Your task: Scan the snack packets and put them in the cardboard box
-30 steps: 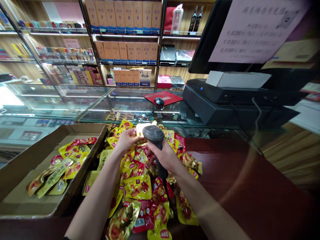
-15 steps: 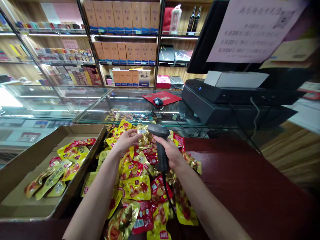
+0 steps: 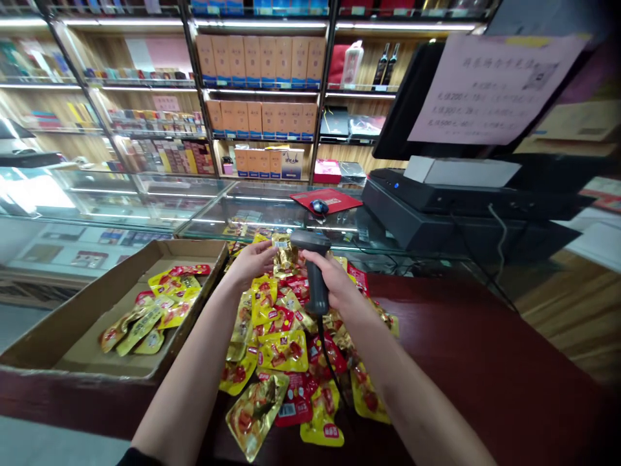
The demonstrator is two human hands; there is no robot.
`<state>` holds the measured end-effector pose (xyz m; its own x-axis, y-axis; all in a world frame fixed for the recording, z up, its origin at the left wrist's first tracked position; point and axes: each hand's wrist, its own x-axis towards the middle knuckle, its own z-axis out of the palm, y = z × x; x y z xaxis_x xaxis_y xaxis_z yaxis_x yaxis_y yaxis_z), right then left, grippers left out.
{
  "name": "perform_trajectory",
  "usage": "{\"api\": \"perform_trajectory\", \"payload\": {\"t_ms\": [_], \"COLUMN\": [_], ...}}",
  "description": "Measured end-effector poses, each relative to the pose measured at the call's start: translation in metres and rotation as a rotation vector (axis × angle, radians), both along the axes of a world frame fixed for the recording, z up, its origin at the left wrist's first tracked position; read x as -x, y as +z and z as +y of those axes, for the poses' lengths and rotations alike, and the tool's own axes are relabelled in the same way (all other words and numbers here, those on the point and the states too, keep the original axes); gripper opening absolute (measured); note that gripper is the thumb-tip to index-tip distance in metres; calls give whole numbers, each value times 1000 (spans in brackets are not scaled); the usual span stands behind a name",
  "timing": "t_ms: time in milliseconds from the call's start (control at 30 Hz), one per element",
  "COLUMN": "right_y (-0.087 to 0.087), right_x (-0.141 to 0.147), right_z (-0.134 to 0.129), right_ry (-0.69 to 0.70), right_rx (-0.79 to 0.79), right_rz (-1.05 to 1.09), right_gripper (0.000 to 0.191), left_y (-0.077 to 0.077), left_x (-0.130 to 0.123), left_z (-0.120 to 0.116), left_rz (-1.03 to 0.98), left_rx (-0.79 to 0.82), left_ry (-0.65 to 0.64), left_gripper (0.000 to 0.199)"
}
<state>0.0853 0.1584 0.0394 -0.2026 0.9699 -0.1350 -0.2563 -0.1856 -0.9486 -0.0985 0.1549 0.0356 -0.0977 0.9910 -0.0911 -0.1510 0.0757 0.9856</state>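
Shop shelves (image 3: 262, 136) fill the background from 10 to 1 o'clock, counted from the middle of the view, behind a glass counter (image 3: 194, 210). Nearer, dark red wooden counter (image 3: 460, 336) shows at 4 o'clock.

The left forearm (image 3: 189, 375) comes up from 7 o'clock, with a black sleeve (image 3: 138, 457) at its lower end. The left hand (image 3: 252, 262) reaches toward 2 o'clock, fingers loosely bent, tips at the left edge of a gold packet (image 3: 285, 255); I cannot tell whether they pinch it. The right forearm (image 3: 402, 369) rises from 5 o'clock, and the fingers of the right hand (image 3: 332, 278) wrap the handle of a dark scanner (image 3: 310, 243), some hidden behind it. The scanner's head points to 9 o'clock, in front of the packet's upper right edge. Its cord (image 3: 326, 353) drops toward 5 o'clock across a heap of snack packets (image 3: 283, 349), which spreads down to 6 o'clock; the handle and both arms hide parts of it.

At 8 o'clock a cardboard box (image 3: 80, 343) holds a small bunch of packets (image 3: 167, 304). Just past the scanner, at 1 o'clock, a mouse (image 3: 319, 207) sits on a red mat (image 3: 347, 202). At 2 o'clock stands a monitor (image 3: 402, 97) with a paper notice (image 3: 480, 90) on it, above a white box (image 3: 436, 171) and a black machine (image 3: 417, 226).
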Motion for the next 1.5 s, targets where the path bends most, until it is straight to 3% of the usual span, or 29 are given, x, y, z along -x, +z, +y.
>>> {"api": "perform_trajectory", "payload": {"t_ms": [200, 333, 533, 667, 767, 900, 1133, 1333, 1500], "right_y": [26, 35, 43, 38, 32, 27, 16, 2, -15], "right_x": [73, 139, 213, 226, 219, 190, 101, 24, -27], "right_z": [-15, -27, -46, -52, -49, -39, -16, 2, 22], "right_ry": [176, 302, 447, 479, 450, 381, 228, 76, -24], "right_rx": [-64, -72, -79, -66, -85, -105, -43, 28, 45], "right_rz": [6, 16, -61, -82, -68, -57, -51, -68, -90], "right_gripper": [25, 20, 19, 21, 22, 19, 21, 20, 23], "left_y": [27, 38, 37, 33, 31, 28, 6, -16, -22], "left_x": [66, 120, 188, 199, 187, 151, 66, 6, -30], "left_z": [-42, -77, -115, -123, -120, -106, -63, -24, -4], "left_rz": [45, 66, 110, 84, 44, 46, 17, 44, 98], "left_rx": [-81, -79, -118, -95, -90, -89, -28, 22, 25], "left_ry": [34, 188, 466, 470, 443, 354, 65, -45, -124], "left_gripper": [58, 62, 60, 61, 59, 61, 63, 66, 66]}}
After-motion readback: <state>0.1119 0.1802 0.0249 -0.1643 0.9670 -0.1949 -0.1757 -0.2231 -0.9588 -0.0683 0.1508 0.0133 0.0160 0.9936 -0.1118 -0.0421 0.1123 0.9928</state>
